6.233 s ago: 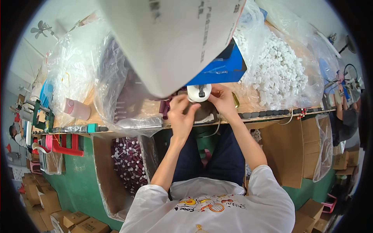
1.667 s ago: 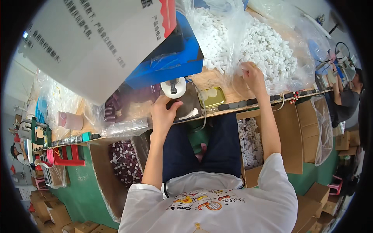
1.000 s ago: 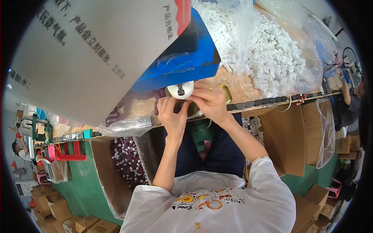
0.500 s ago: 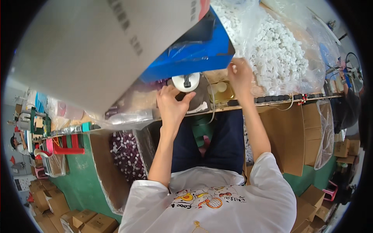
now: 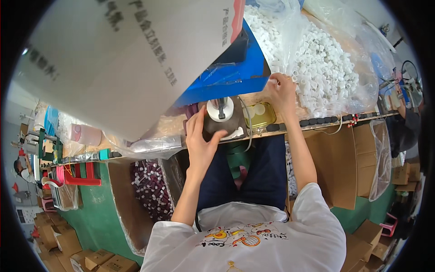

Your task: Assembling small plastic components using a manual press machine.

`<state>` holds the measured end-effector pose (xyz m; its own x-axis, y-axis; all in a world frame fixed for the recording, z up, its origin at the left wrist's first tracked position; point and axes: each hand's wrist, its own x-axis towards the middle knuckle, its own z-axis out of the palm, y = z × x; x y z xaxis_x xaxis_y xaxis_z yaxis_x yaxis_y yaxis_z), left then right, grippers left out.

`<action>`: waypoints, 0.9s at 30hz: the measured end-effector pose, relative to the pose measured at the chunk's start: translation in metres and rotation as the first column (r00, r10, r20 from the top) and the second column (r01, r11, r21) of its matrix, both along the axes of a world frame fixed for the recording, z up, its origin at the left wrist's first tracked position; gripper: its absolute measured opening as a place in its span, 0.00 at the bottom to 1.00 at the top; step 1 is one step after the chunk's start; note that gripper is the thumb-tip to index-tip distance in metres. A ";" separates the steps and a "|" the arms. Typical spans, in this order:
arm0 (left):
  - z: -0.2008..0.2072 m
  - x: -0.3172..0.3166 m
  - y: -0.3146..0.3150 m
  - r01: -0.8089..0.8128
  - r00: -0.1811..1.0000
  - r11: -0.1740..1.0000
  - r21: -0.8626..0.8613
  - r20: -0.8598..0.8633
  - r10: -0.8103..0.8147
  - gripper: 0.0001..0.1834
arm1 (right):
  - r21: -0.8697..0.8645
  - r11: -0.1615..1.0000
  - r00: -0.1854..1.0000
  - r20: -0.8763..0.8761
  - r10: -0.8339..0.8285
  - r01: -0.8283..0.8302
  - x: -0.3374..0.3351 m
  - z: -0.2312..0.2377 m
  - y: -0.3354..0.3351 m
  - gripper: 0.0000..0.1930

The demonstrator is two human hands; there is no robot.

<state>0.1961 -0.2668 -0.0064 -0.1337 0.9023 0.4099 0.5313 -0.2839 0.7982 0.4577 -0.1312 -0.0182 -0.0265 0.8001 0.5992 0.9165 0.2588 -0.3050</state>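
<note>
My left hand is open, thumb and fingers apart, at the left side of a white round fixture with a dark metal rod at its middle. The fixture stands on a dark base plate under a blue machine housing. My right hand is closed, thumb and fingertips together, at the left edge of a heap of small white ring-like plastic caps. What its fingers pinch is too small to make out. A shallow yellowish dish with pale round pieces lies between my hands.
A large white printed sheet covers the upper left. Clear plastic film lies at the table's front edge. Below left stands a carton with purple-and-white pieces. An open cardboard box is below right. A cable hangs beside the base plate.
My left thumb has come away from the white fixture, and that hand has opened wider. My right hand's fingers have closed together beside the caps. The whole view has shifted slightly.
</note>
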 end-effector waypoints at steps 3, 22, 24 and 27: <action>0.002 0.004 0.004 -0.082 0.977 0.992 0.100 -0.190 0.100 0.19 | -0.068 0.978 0.807 -0.578 0.122 -0.196 0.002 0.009 -0.011 0.12; 0.030 -0.092 -0.017 -0.343 0.844 0.919 -0.194 -0.494 0.210 0.19 | -0.063 0.760 0.752 -0.217 0.622 -0.647 -0.110 0.041 -0.082 0.04; 0.023 -0.078 -0.002 -0.287 0.751 0.941 -0.178 -0.652 0.106 0.19 | -0.088 0.795 0.789 -0.229 0.571 -0.601 -0.115 0.051 -0.088 0.04; 0.004 -0.075 0.011 -0.205 0.766 0.966 -0.156 -0.640 0.059 0.21 | -0.165 0.759 0.775 -0.197 0.601 -0.630 -0.109 0.043 -0.081 0.04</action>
